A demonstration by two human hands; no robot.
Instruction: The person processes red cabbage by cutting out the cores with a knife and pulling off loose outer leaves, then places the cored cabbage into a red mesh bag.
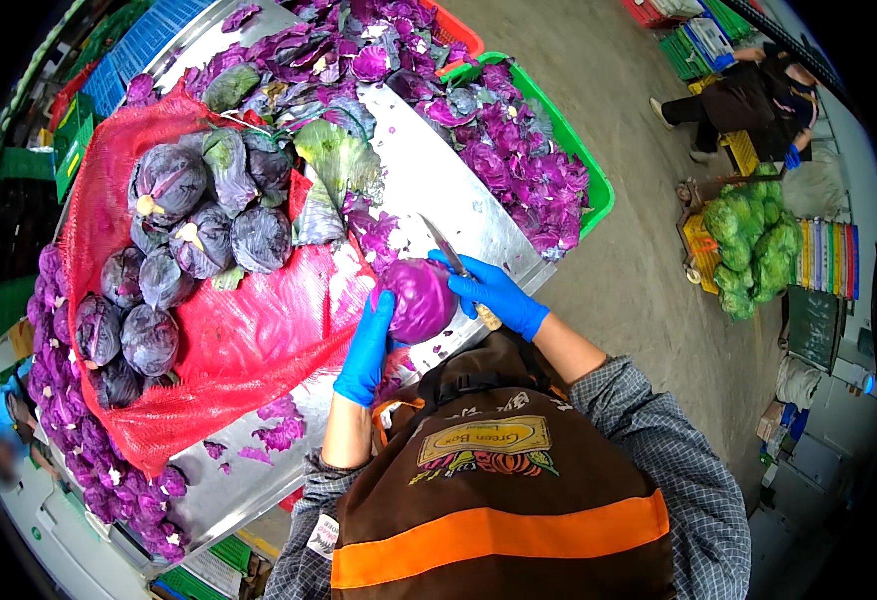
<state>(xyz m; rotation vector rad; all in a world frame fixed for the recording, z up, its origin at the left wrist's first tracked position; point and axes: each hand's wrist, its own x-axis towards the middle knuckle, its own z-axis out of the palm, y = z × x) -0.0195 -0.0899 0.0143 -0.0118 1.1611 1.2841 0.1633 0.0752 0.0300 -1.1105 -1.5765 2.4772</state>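
A glossy purple cabbage is held just in front of my apron, over the near edge of the metal table. My left hand, in a blue glove, grips its left side with the fingers partly hidden. In my blue-gloved right hand is a knife, its blade pointing up and away and its light handle showing below the fingers. That hand is at the cabbage's right side. Left of them, several darker, untrimmed cabbages lie on a red mesh sack.
Loose purple leaves heap along the table's far side. A green crate of leaves stands at the right edge. Peeled purple cabbages line the left edge. Off right, a person is near green bagged vegetables.
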